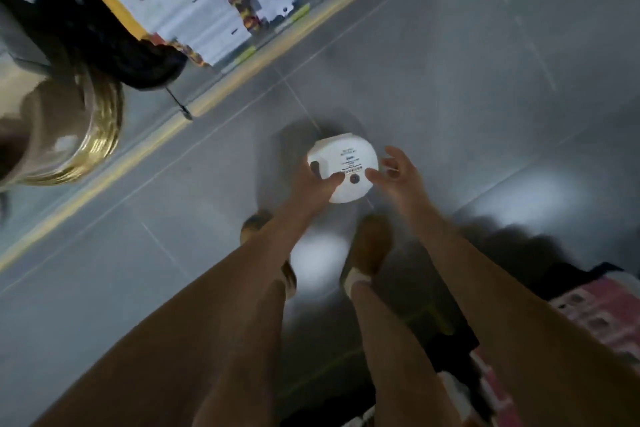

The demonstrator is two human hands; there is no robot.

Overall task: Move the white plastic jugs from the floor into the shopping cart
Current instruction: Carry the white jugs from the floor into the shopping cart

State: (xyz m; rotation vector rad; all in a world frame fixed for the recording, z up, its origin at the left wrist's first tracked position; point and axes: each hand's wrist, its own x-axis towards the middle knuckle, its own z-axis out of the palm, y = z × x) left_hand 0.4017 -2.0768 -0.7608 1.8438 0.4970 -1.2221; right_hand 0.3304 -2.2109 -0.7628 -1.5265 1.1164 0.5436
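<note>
Grey tiled floor [450,80] bearing one white plastic jug [346,152], seen from above, just ahead of the shoes [372,243]. Left hand [311,184] grips the jug's left edge, apparently at the handle. Right hand [394,170], fingers spread and relaxed, has its thumb touching the jug's right side.

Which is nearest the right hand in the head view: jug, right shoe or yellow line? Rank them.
1. Jug, just left of the right hand.
2. Right shoe, below it.
3. Yellow line, far upper left.
</note>
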